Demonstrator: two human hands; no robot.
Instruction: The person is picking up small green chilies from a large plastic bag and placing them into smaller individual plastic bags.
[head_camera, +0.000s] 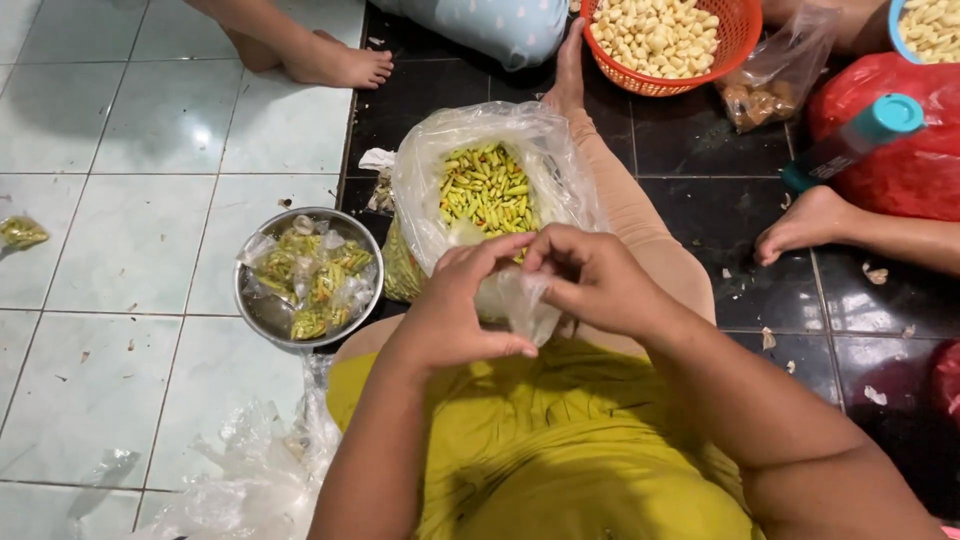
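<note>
Both hands pinching one small clear bag — left hand steadying, right hand gripping the neck — held over the lap, beside the big chili bag and steel bowl of filled packets.

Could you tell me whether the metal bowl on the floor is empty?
No, the metal bowl holds several small clear packets of green and yellow chillies.
</note>
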